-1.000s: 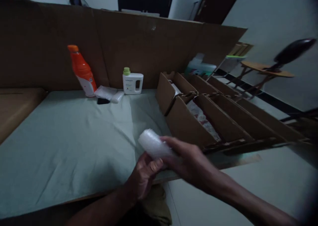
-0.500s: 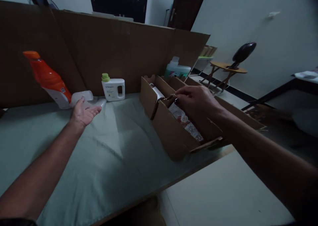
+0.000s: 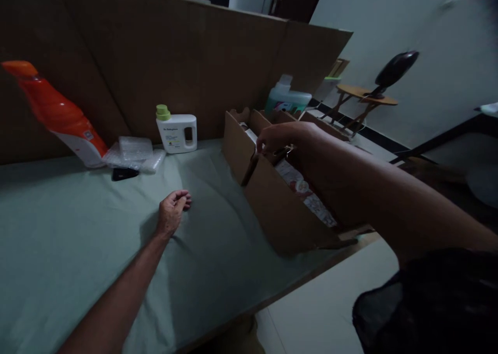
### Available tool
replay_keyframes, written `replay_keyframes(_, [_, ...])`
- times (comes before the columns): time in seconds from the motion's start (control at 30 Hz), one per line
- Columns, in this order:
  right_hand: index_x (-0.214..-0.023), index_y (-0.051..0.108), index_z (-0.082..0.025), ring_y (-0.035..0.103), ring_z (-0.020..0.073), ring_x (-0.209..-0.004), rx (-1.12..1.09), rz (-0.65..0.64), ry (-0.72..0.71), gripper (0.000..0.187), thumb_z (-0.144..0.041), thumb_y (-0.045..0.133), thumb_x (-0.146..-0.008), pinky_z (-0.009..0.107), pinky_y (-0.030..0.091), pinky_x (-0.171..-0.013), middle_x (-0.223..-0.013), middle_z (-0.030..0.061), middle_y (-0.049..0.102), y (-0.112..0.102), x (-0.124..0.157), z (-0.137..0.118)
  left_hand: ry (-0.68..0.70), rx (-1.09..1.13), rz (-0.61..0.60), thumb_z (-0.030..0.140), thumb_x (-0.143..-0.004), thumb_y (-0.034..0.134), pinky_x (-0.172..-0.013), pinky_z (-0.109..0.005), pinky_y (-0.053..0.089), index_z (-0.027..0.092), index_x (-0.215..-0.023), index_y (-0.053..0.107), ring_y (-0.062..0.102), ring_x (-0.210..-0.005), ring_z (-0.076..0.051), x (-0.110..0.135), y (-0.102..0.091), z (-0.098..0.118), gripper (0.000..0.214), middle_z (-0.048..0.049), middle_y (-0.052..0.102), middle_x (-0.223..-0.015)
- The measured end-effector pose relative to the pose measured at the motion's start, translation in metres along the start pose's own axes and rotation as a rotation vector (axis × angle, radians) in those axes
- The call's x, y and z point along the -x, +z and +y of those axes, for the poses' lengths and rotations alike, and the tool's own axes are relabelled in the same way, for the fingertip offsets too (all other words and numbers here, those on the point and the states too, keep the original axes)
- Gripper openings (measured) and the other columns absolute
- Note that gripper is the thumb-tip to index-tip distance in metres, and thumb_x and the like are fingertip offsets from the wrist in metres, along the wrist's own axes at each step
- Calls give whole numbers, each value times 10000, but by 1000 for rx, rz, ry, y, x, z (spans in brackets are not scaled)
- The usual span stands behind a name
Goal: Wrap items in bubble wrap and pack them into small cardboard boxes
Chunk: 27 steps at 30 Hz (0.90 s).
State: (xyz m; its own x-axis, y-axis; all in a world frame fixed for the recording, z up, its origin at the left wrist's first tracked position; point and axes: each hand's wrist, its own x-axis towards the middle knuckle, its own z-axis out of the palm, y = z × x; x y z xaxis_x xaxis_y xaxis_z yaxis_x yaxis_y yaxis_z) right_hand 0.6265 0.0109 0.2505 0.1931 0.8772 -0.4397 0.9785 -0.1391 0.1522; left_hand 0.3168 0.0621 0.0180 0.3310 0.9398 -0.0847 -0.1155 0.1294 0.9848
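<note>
Fingers of the right hand (image 3: 274,138) bent down over the place where the far box (image 3: 235,144) met the near box (image 3: 268,208), both cardboard, and we judged that the hand was there to steady the rims or reach something between them. We could not tell whether it gripped cardboard or a small item, since the hand hid its own fingertips.

The left hand (image 3: 173,214) held nothing; its fingers curled loosely just above or on the cloth-covered counter (image 3: 218,291), probably idle or resting for balance.

The two boxes stood end to end at the right side, near the right arm, which likely made for easy reaching. In the near one we saw crumpled packaging (image 3: 301,188) with red marks, confined by the walls; a white item (image 3: 251,134) showed in the far one.

Clear plastic packets (image 3: 135,149) overlapped beside the foot of the orange bottle (image 3: 60,115), partly over a black object (image 3: 124,174). The white bottle (image 3: 177,133) stood upright before the cardboard wall (image 3: 175,58), perhaps set back to leave working room. We found the teal bottle (image 3: 288,97) behind the boxes.
</note>
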Motion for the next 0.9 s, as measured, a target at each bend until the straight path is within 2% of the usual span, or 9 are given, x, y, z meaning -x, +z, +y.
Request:
replay_keyframes(0.23, [-1112, 747, -137, 655, 222, -936, 65, 145, 57, 264, -246, 732, -872, 294, 393, -730, -1132, 154, 739, 19, -23, -2, 28, -9, -17, 358, -661, 678, -614, -264, 527, 149, -886, 688, 662, -664, -147, -4, 1, -5, 308, -55, 725, -791])
replay_keyframes(0.4, [-960, 752, -170, 619, 139, -790, 49, 235, 154, 118, -184, 658, -892, 287, 352, -681, -953, 70, 755, 14, -3, -4, 16, 10, -20, 334, -660, 678, -606, -258, 510, 156, -874, 686, 649, -644, -139, -4, 1, -1, 279, -46, 719, -767])
replay_keyframes(0.47, [-940, 742, -160, 604, 128, -766, 9, 369, 229, 113, -171, 641, -892, 295, 350, -675, -933, 66, 752, -1, 22, -4, 9, 26, -18, 328, -655, 688, -623, -263, 508, 158, -871, 687, 651, -662, -144, -3, 0, 1, 275, -45, 718, -772])
replay_keyframes(0.6, [-1053, 708, -160, 641, 170, -855, -114, 896, 299, 174, -221, 665, -895, 333, 397, -751, -976, 86, 744, -30, 82, -28, -2, 75, -25, 350, -650, 730, -681, -276, 515, 168, -861, 683, 669, -764, -171, 10, 4, 21, 283, -50, 724, -800])
replay_keyframes(0.63, [-1111, 688, -168, 648, 186, -891, -127, 1002, 259, 220, -239, 661, -905, 353, 413, -807, -983, 82, 740, -31, 94, -42, -2, 88, -48, 379, -657, 740, -699, -288, 526, 167, -878, 685, 681, -800, -186, 18, 8, 30, 311, -61, 733, -829])
replay_keyframes(0.7, [-1145, 661, -188, 649, 215, -943, -97, 1092, 115, 219, -261, 602, -948, 406, 418, -923, -984, 74, 730, -21, 109, -77, -38, 179, -160, 490, -706, 725, -756, -344, 561, 167, -969, 685, 709, -909, -238, 37, 19, 54, 418, -102, 752, -944])
replay_keyframes(0.8, [-1005, 668, -235, 641, 226, -949, 86, 877, -339, 281, -258, 390, -1036, 436, 407, -984, -968, 64, 711, 17, 110, -137, -214, 454, -359, 644, -829, 580, -824, -467, 593, 179, -1108, 648, 707, -1054, -319, 68, 30, 90, 546, -141, 740, -1081])
replay_keyframes(0.83, [-1036, 666, -252, 641, 219, -945, 150, 772, -527, 302, -260, 365, -1043, 422, 414, -980, -989, 54, 711, 32, 108, -153, -279, 512, -358, 609, -862, 568, -818, -466, 602, 178, -1109, 644, 706, -1056, -319, 76, 30, 98, 502, -135, 737, -1066])
replay_keyframes(0.9, [-1075, 662, -260, 646, 202, -950, 204, 710, -721, 330, -222, 335, -1047, 406, 403, -1011, -1031, 43, 711, 57, 105, -173, -370, 530, -241, 419, -871, 623, -750, -402, 619, 170, -1056, 652, 719, -978, -283, 83, 23, 108, 312, -107, 731, -983])
